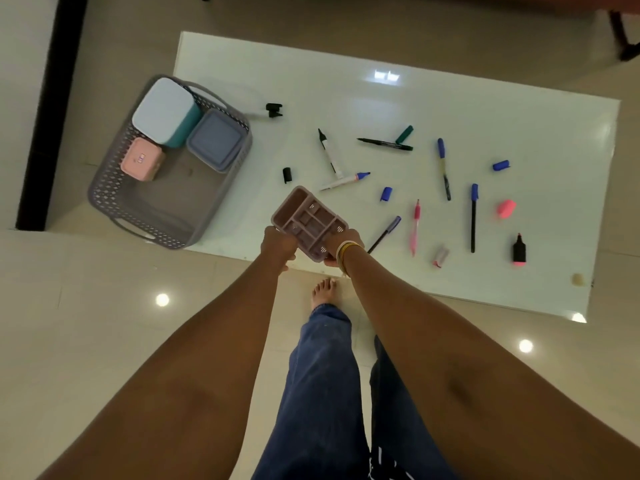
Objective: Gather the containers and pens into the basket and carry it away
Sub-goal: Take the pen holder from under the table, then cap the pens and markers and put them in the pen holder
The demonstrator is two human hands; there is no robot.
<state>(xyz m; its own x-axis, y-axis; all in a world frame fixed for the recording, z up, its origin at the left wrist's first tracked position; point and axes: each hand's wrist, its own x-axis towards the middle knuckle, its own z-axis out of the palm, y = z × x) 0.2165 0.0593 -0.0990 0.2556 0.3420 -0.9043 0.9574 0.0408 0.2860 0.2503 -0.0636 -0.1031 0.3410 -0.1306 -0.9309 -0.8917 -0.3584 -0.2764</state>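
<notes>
Both hands grip a pink divided tray (308, 223) over the near edge of the white worktop (415, 98), the left hand (278, 242) curled round its left end and the right hand (341, 245) round its right end. The grey basket (114, 199) stands at the worktop's left end and holds three lidded boxes: a white-lidded teal box (166, 110), a blue-grey box (216, 140) and a small pink box (142, 159). Uncapped pens, such as a black pen (384, 144), and loose caps, such as a blue cap (501, 165), lie scattered over the worktop to the right of the tray.

Both hands, left hand (277, 242) and right hand (341, 245), grip the pink organizer (308, 221).
</notes>
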